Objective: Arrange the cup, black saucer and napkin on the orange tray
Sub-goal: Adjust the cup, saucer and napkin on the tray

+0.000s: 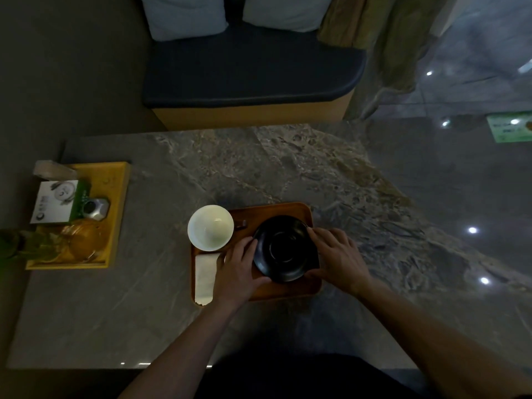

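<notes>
While both hands grip it: the black saucer (285,249) sits on the right half of the orange tray (290,210), held at opposite rims.
Left hand (239,266): fingers curled onto the saucer's left edge, thumb under the near rim; a light pinch on the rim, not a fist.
Right hand (336,254): fingers spread over the far right rim, thumb at the near edge; same rim pinch.
Why two hands: judged, a symmetric hold lets the saucer be centred or turned without tipping; whether it is lifted or resting flat I cannot tell.
Cup (210,227): white, upright, empty as far as visible, at the tray's far left corner, overhanging its edge; close to the saucer but apart.
Napkin (205,279): white, folded, lying along the tray's left side, partly under the left wrist.
Small dark item (241,224): on the tray between cup and saucer; too small to identify.
Surroundings: yellow tray (115,197) with a card box, metal piece and amber glassware stands well apart on the left of the marble tabletop (288,168).
Obstruction: judged, the left forearm crosses the napkin, and the cup crowds any leftward shift of the saucer.
</notes>
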`<state>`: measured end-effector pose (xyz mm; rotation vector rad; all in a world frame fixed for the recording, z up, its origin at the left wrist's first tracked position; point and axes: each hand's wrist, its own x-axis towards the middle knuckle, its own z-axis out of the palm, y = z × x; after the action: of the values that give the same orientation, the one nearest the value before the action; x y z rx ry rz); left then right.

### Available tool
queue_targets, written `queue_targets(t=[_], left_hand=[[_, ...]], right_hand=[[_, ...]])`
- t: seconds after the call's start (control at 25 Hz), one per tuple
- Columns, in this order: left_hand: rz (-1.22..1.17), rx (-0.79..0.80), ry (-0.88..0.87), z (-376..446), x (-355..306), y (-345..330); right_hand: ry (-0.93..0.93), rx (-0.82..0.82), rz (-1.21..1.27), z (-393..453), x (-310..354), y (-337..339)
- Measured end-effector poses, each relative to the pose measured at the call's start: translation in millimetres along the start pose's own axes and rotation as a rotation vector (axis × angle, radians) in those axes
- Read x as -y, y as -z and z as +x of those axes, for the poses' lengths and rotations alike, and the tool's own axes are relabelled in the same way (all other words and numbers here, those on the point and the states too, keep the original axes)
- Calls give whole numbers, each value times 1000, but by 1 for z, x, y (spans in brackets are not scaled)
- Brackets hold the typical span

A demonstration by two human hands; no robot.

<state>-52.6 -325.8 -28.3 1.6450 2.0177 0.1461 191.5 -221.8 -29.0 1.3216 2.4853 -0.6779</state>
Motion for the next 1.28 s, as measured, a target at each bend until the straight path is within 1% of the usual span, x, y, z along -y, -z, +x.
queue_targets(t=[0.4, 0.84, 1.08, 1.28], left_hand=[[15, 19, -6, 1, 3, 2], [13, 16, -21, -2, 10, 4], [-10, 20, -27, -6, 16, 2], [-7, 12, -28, -8, 17, 3]], right_hand=[[-14, -21, -25, 4, 1, -7], [-15, -65, 13, -3, 10, -11], [-22, -68, 2, -6, 18, -11], [-39, -39, 25, -6, 20, -14]])
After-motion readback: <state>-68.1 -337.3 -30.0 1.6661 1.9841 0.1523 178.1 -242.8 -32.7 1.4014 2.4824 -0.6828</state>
